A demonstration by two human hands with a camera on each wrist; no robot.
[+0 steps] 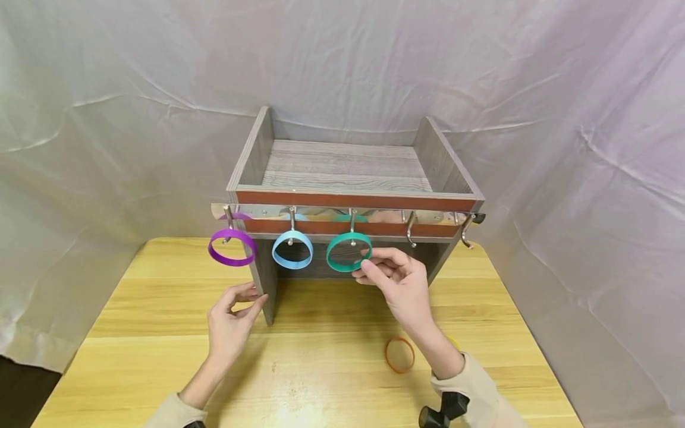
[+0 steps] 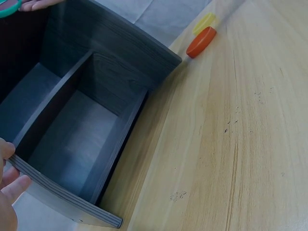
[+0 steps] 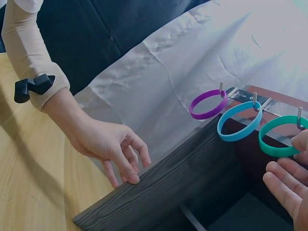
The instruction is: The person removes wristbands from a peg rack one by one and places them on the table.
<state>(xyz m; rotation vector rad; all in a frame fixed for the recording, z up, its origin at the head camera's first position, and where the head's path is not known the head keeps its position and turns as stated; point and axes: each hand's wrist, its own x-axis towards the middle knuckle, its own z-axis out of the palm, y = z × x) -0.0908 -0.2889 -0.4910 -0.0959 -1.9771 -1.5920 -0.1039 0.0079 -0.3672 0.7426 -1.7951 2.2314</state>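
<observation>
My right hand [image 1: 398, 282] pinches the lower right side of a green wristband [image 1: 333, 260] between thumb and fingers. That wristband is at the middle hook [image 1: 352, 221], with the hook's tip inside its loop in the head view. Beside it, a light blue wristband [image 1: 292, 265] and a purple wristband [image 1: 231, 262] hang from the two hooks on the left. My left hand [image 1: 231, 324] holds the front edge of the grey wooden shelf's left side panel [image 1: 266, 297], thumb on the edge and fingers on the outer side; the left wrist view shows its fingertips [image 2: 18, 185] there.
Two further hooks [image 1: 411, 229] stick out of the metal rail at the right. An orange wristband [image 1: 399, 371] lies on the wooden table [image 1: 321, 380], and a yellow wristband [image 2: 204, 23] lies beyond it, mostly behind my right forearm in the head view. Grey cloth [image 1: 342, 59] encloses the table.
</observation>
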